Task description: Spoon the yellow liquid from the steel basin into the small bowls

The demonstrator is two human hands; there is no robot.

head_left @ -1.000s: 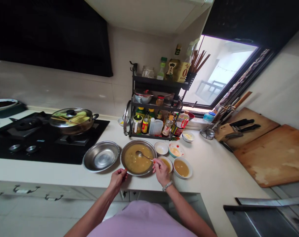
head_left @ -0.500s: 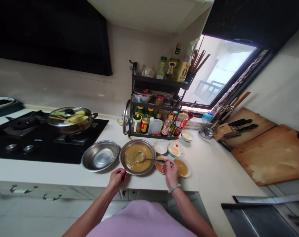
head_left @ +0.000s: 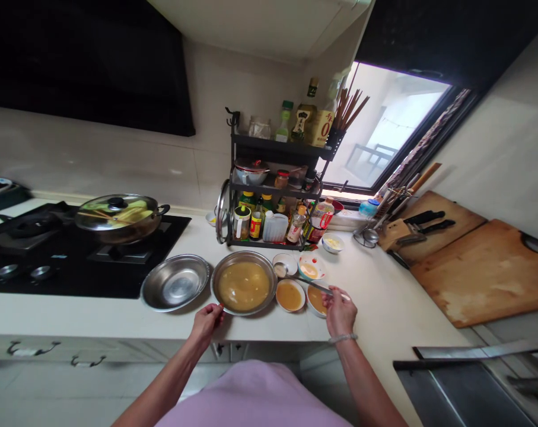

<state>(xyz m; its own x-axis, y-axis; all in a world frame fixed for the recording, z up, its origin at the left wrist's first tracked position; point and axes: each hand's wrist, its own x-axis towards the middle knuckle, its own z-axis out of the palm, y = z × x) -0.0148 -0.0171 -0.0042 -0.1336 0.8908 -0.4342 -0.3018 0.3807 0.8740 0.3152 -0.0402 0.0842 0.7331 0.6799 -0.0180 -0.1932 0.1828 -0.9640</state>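
My right hand (head_left: 340,311) is closed around the handle of a metal ladle (head_left: 311,283). The ladle's head is over the near left edge of a small white bowl (head_left: 289,261); whether they touch I cannot tell. At the near left rim of a steel basin (head_left: 273,289), filled with brownish-yellow liquid, my left hand (head_left: 209,322) pinches the edge. Right of the basin stands a bowl of orange-brown liquid (head_left: 290,296). Another bowl with similar liquid (head_left: 315,298) is partly covered by my right hand. Behind them sits a patterned bowl (head_left: 317,274) with pale liquid.
An empty steel basin (head_left: 153,290) stands at left. Beyond it, a lidded pan (head_left: 117,228) is on the black hob (head_left: 82,279). A bottle rack (head_left: 251,141) stands behind. Cutting boards (head_left: 482,279) and a knife block (head_left: 391,236) are at right.
My right hand has moved the ladle right, out of the basin's liquid to the small white bowl. My left hand stays at the basin's rim. The view has shifted slightly.
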